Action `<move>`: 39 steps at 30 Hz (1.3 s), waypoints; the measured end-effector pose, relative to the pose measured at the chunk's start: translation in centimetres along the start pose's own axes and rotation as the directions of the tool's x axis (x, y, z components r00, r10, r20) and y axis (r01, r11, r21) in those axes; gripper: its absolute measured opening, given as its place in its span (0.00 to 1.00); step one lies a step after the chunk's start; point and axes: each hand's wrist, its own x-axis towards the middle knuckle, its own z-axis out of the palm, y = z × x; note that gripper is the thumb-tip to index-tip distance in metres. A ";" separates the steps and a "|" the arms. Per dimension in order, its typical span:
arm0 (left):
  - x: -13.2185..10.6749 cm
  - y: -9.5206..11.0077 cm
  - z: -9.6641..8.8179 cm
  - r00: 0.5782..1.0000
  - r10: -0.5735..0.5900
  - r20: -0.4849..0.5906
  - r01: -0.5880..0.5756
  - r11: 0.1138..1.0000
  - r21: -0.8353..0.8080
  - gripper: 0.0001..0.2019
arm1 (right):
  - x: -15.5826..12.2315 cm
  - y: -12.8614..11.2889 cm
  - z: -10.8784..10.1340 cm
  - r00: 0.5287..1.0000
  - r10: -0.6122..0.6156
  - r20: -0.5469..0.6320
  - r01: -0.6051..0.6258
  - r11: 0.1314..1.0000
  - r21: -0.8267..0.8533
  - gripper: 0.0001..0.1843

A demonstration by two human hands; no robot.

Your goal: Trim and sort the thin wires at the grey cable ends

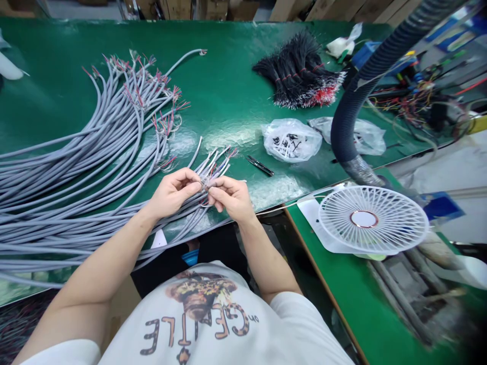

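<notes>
Grey cable (186, 218) runs under the left hand (173, 192) and right hand (230, 198), both pinching its stripped wires (205, 186).

White T-shirt (198, 317) at bottom centre: large leopard-patterned capitals, upside down to camera, apparently "GENTLE"; middle letters distorted by cloth folds, so reading uncertain. Small dark letters beside final letter, at right end, possibly "on". Printed picture above lettering, no words legible. Clear plastic bag (291, 140) right of centre: dark marks on contents, too small to read. Blue box (363, 55) at upper right and blue card (441, 207) at right edge: no legible text.
</notes>
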 end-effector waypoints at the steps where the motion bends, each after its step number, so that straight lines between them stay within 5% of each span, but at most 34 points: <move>1: 0.0 -0.1 0.1 1.000 0.000 0.012 0.000 1.000 0.014 0.12 | -0.1 0.0 0.2 1.000 0.000 0.006 0.000 1.000 -0.003 0.09; 5: 0.2 -0.3 0.3 0.998 -0.043 -0.048 0.043 0.999 -0.019 0.11 | -0.9 -0.2 0.8 0.998 -0.053 0.018 0.054 0.998 -0.043 0.07; 9: 0.7 -0.4 0.0 0.968 -0.151 -0.199 0.089 0.953 -0.288 0.13 | -1.3 0.1 0.7 0.995 -0.088 -0.053 0.088 0.996 -0.003 0.07; 14: 1.1 -0.4 -0.6 0.967 -0.169 -0.192 0.070 0.897 -0.436 0.12 | -0.4 0.5 0.4 0.986 -0.009 -0.169 0.029 0.993 0.114 0.09; 20: 1.2 -0.3 -1.2 0.951 -0.128 -0.283 -0.015 0.891 -0.453 0.12 | -0.2 0.5 1.2 0.989 0.075 -0.125 -0.065 0.995 0.079 0.11; 26: 1.0 -0.4 -1.0 0.960 -0.090 -0.264 -0.020 0.922 -0.388 0.12 | 0.8 0.9 3.4 0.971 -0.022 -0.237 0.030 0.999 0.030 0.21; 30: 0.9 -0.4 -0.8 0.968 -0.078 -0.239 -0.005 0.944 -0.329 0.12 | 1.9 1.0 4.2 0.957 -0.041 -0.286 0.052 0.998 0.030 0.14; 39: 1.2 0.5 -1.7 0.949 -0.200 -0.242 0.079 0.899 -0.432 0.10 | 2.7 1.8 3.8 0.960 0.214 -0.179 -0.109 0.878 0.465 0.11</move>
